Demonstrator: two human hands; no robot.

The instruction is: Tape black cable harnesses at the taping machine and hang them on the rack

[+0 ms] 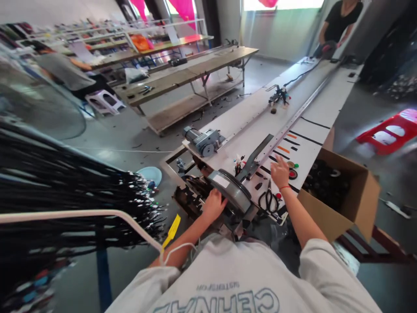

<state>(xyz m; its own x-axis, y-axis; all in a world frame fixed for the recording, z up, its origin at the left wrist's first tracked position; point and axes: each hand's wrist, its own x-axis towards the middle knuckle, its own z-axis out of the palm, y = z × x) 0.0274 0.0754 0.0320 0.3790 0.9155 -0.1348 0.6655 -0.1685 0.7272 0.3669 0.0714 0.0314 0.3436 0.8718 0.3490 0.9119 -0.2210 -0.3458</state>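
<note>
My left hand (213, 203) rests on the near edge of a grey round wheel (230, 189) mounted at the end of a long white table (312, 143); its fingers curl against the wheel's side. My right hand (280, 171) reaches out over the tabletop beside a metal rail (293, 121), fingers bent near red and green round buttons (292, 170). Black scissors (269, 201) lie on the table just below that hand.
An open cardboard box (352, 200) of dark parts stands at the right. A thick bundle of black cords (71, 191) hangs over a white bar at the left. A grey motor (203, 141) sits on the table's left edge. Another person (339, 21) stands at the far end.
</note>
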